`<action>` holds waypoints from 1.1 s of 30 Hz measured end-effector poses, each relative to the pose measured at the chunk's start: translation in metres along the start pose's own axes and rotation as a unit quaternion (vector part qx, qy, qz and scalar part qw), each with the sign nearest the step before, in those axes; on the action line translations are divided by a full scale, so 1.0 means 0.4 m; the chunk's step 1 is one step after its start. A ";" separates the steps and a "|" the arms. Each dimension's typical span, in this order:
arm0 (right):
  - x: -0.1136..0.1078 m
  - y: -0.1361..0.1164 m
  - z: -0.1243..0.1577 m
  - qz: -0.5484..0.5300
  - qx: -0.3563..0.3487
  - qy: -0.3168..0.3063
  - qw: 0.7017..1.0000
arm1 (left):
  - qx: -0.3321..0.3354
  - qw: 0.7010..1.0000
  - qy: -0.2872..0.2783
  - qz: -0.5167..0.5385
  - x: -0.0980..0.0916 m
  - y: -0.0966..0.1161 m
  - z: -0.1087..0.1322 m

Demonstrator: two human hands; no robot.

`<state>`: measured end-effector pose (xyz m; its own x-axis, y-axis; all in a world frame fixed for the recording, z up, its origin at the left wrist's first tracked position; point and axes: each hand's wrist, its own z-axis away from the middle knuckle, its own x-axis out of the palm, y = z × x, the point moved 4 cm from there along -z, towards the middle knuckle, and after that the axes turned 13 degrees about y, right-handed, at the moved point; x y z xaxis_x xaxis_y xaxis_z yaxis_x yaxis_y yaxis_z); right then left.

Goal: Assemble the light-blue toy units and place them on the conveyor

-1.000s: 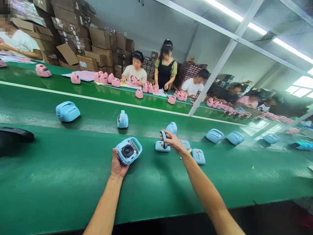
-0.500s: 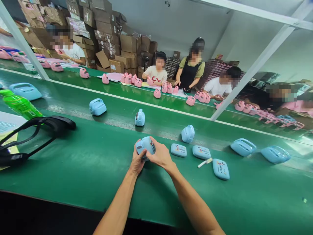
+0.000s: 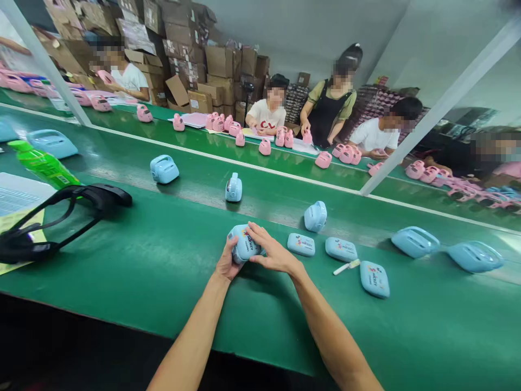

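Both my hands are on one light blue toy camera (image 3: 245, 243) that rests on the green belt (image 3: 171, 271). My left hand (image 3: 226, 262) cups its left side. My right hand (image 3: 273, 253) lies over its right side, fingers pressed on the printed front panel. To the right lie three loose blue printed panels (image 3: 301, 245), (image 3: 341, 249), (image 3: 374, 278) and a small white stick (image 3: 346, 266). Another blue camera body (image 3: 315, 216) stands just behind them.
More blue cameras (image 3: 164, 169), (image 3: 233, 189), (image 3: 415, 242), (image 3: 475, 256) sit along the belt. A black headset (image 3: 61, 213) and a green bottle (image 3: 44, 166) lie at left. Across a white rail, several people handle pink cameras (image 3: 264, 146). Cardboard boxes (image 3: 220, 60) are stacked behind.
My right hand carried a blue panel from the pile to the camera in my left hand. Both hands then lowered the camera onto the belt, and the printed panel now faces up.
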<state>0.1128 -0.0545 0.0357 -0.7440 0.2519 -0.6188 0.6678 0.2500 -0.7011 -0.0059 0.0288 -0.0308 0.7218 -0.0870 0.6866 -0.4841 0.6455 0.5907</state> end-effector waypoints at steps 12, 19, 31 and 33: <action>-0.019 0.022 -0.009 -0.096 -0.002 0.036 0.995 | -0.108 0.993 -0.023 0.048 -0.026 -0.003 -0.003; -0.070 0.059 0.010 -0.202 0.049 0.055 0.977 | -0.123 0.991 -0.040 0.042 -0.028 0.001 -0.008; -0.010 -0.002 0.000 -0.003 -0.069 0.037 0.997 | -0.031 0.999 -0.030 -0.033 -0.004 -0.014 0.009; -0.013 0.003 0.005 0.015 -0.071 0.048 0.996 | -0.018 0.998 -0.034 -0.039 0.003 -0.015 0.014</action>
<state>0.1176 -0.0573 0.0373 -0.7223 0.3480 -0.5976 0.6915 0.3688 -0.6211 -0.0050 0.0206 -0.0311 0.7208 -0.1892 0.6668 -0.4078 0.6621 0.6287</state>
